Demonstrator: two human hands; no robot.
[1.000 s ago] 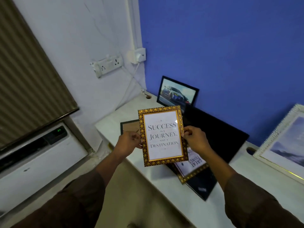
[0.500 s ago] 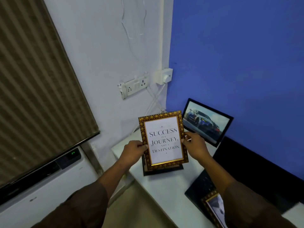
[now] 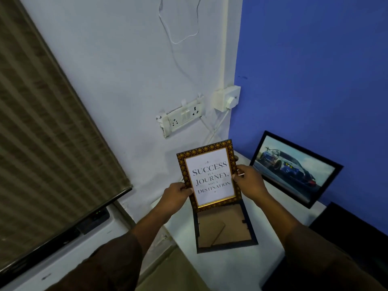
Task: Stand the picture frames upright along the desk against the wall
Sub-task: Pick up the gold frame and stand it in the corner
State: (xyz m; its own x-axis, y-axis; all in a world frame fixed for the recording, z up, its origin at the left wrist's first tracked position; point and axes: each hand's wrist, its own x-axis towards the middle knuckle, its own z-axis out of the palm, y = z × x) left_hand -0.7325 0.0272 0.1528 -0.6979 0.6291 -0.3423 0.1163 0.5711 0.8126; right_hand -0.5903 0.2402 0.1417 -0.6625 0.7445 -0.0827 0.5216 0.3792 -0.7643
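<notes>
A gold-patterned frame (image 3: 210, 175) with the words "Success is a journey, not a destination" is held upright near the white wall at the desk's left end. My left hand (image 3: 176, 196) grips its left edge and my right hand (image 3: 249, 181) grips its right edge. Below it a dark frame (image 3: 224, 227) lies face down on the white desk (image 3: 273, 215), its brown backing and stand showing. A black frame with a car picture (image 3: 294, 169) leans upright against the blue wall.
A socket strip (image 3: 182, 118) and a plugged adapter (image 3: 227, 99) with cables sit on the white wall above the desk corner. A black flat object (image 3: 346, 238) lies at the right. A blind (image 3: 42, 133) and an appliance are at the left.
The gold frame has moved left and toward the white wall, over the face-down frame. My view has swung left, so the frames at the right have left the view.
</notes>
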